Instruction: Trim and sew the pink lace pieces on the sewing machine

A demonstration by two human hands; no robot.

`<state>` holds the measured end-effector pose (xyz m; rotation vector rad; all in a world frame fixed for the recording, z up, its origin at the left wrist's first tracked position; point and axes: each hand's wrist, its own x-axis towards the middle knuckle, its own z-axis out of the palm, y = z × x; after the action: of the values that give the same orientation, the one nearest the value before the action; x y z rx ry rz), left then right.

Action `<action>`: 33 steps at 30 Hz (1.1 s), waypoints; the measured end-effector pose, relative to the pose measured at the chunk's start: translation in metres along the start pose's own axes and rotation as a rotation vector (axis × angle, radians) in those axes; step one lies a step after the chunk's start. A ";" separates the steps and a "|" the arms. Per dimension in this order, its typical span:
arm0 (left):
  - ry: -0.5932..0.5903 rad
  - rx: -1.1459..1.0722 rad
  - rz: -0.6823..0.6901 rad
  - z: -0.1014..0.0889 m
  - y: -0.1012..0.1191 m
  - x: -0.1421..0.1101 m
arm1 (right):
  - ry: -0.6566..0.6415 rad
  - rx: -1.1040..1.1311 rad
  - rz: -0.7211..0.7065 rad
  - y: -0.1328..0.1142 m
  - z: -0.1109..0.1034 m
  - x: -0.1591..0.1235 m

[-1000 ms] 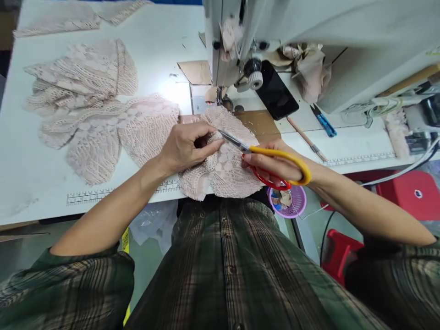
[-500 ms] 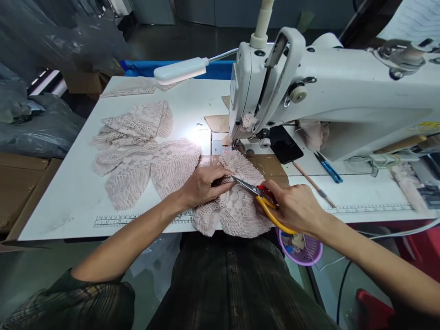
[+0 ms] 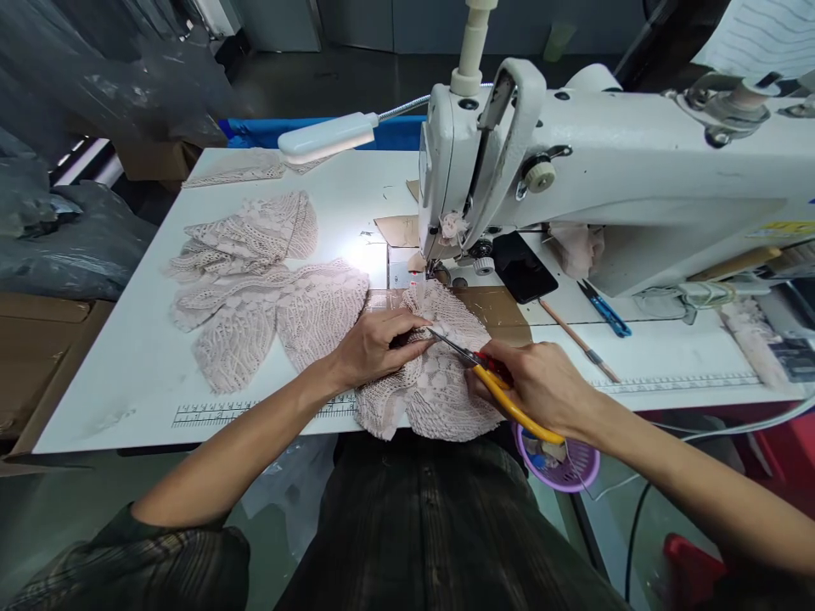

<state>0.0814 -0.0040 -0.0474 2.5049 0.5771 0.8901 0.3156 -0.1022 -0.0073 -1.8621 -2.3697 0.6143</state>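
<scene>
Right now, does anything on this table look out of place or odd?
Mildly odd: a black phone lies by the sewing machine's head, a personal item among work tools, and a pinkish fabric tuft looks stuck on that head. No spill shows.

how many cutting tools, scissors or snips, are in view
2. Yellow-and-red scissors are in the right hand, tips at the lace by the left hand; blue snips lie right of the black phone. More may be hidden under fabric.
</scene>
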 end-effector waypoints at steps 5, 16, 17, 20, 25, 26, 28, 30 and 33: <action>0.014 -0.011 0.001 0.001 0.000 -0.001 | -0.341 0.844 0.227 -0.010 0.004 -0.004; 0.012 -0.050 -0.002 0.001 -0.003 -0.001 | -0.185 0.652 0.133 -0.014 0.003 -0.003; 0.013 -0.053 0.000 0.001 -0.004 -0.001 | -0.129 0.542 0.100 -0.013 0.003 -0.002; 0.015 -0.058 -0.001 0.002 -0.005 -0.002 | -0.019 0.197 0.052 -0.012 0.003 -0.002; 0.009 -0.059 -0.009 0.001 -0.003 -0.001 | 0.080 -0.303 0.024 -0.014 0.001 -0.004; 0.010 -0.059 -0.011 0.001 -0.003 -0.001 | 0.088 -0.351 0.018 -0.015 0.001 -0.005; 0.010 -0.059 -0.013 0.000 -0.002 -0.001 | 0.095 -0.400 0.002 -0.017 -0.001 -0.005; 0.007 -0.058 -0.014 0.000 -0.001 -0.001 | 0.098 -0.417 -0.014 -0.019 -0.001 -0.005; 0.001 -0.057 -0.012 0.001 -0.001 -0.001 | 0.089 -0.414 0.006 -0.020 0.001 -0.003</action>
<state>0.0804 -0.0040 -0.0490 2.4478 0.5590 0.8915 0.2975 -0.1094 -0.0008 -1.9898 -2.5814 0.0338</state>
